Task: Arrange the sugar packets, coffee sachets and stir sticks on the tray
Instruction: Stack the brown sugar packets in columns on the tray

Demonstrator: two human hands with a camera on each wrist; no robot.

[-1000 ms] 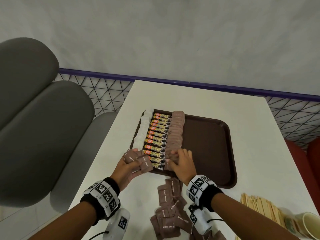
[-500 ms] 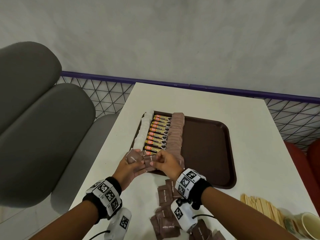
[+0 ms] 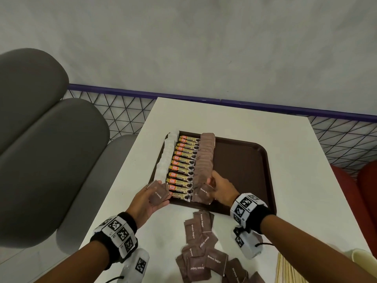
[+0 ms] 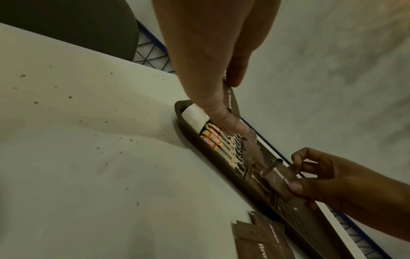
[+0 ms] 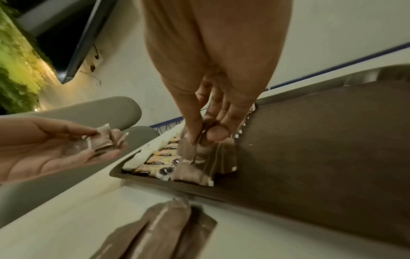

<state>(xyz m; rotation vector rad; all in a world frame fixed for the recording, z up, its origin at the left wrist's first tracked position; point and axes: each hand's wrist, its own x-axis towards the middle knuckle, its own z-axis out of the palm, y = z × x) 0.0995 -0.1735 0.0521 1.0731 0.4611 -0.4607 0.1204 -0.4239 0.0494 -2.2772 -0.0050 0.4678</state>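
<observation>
A dark brown tray (image 3: 242, 172) lies on the white table. Its left part holds a column of white sugar packets (image 3: 166, 158), a column of coffee sachets (image 3: 182, 170) and a column of brown sugar packets (image 3: 204, 158). My left hand (image 3: 152, 198) holds a small stack of brown sugar packets (image 3: 158, 194) just off the tray's near left corner. My right hand (image 3: 219, 187) pinches one brown sugar packet (image 3: 204, 192) over the near end of the brown column; the pinch shows in the right wrist view (image 5: 204, 135). Stir sticks (image 3: 289, 270) lie at the near right.
Several loose brown sugar packets (image 3: 201, 242) lie on the table in front of the tray. A pale cup (image 3: 362, 260) stands at the near right edge. Grey seat cushions (image 3: 47, 139) flank the table's left; a purple-railed wire fence (image 3: 130, 113) runs behind.
My right hand went left to the stack in my left hand, took one brown packet, and carried it back right over the near end of the brown column.
</observation>
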